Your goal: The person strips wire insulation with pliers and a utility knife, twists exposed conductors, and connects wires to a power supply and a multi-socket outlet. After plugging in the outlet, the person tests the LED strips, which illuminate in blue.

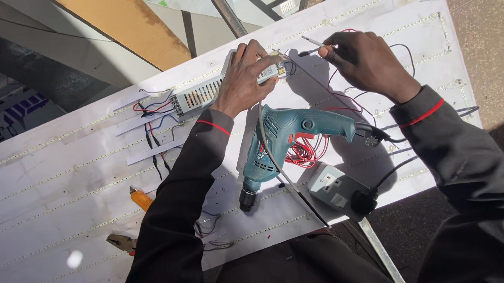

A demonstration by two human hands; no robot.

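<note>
My left hand [247,76] rests on the right end of a long perforated metal power-supply box [198,94], pressing it down onto the white panel [45,189]. My right hand [362,59] grips a thin screwdriver [314,41] whose tip points left toward the box's terminal end [279,70]. Thin red, black and blue wires [155,109] run from both ends of the box.
A teal electric drill [289,138] lies on the panel below my hands, beside a bundle of red wire [304,153]. A grey socket box with a black plug [339,190] sits near the front edge. Pliers [123,242] and an orange-handled tool [140,198] lie left. LED strips cross the panel.
</note>
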